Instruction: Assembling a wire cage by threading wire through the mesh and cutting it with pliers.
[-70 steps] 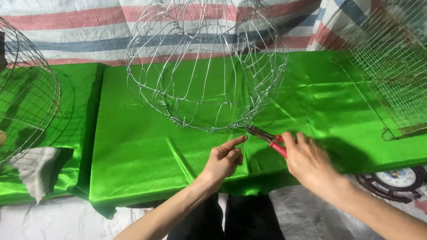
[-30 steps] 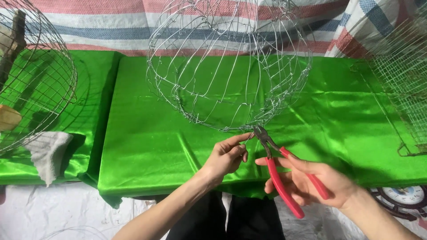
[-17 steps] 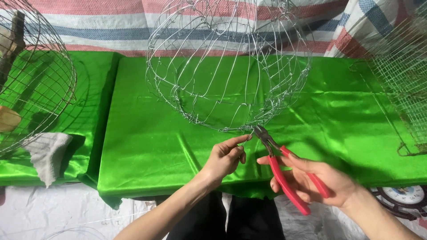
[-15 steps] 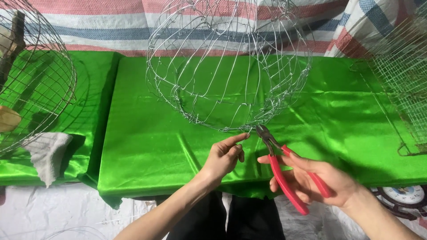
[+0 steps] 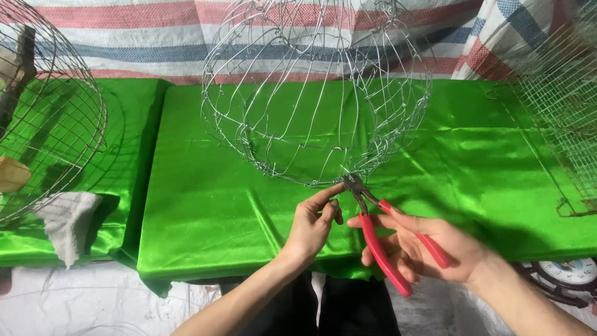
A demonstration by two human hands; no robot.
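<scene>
Step in hand: the work looks to be at the lower rim of the wire basket [image 5: 314, 99], where the pliers [image 5: 379, 233] bite a wire at the near edge, just right of frame centre.
Left hand: the left hand [image 5: 314, 224] has thumb and forefinger pinched together on the rim wire, right beside the plier nose; the other fingers are curled in.
Right hand: the right hand [image 5: 435, 246] lies palm up, loosely wrapped around the two red handles, which stand spread apart; whether the plier nose is fully closed on the wire is too small to tell.
Where the basket is: it stands on the green table [image 5: 205, 211], in the upper centre of the frame, its rounded frame rising to the top edge.
Next move, as a judgement: squeezing the handles would call for the pinch to keep the wire steady and the fingertips kept off the nose.
Edges: the table's front edge runs just under both hands, so the wrists hang off it.
Open room: bare green cloth left and right of the basket; a second wire cage [image 5: 50, 124] at far left, a flat wire mesh [image 5: 559, 118] at far right, and a white rag [image 5: 65, 221] at lower left, all well apart from the hands.
</scene>
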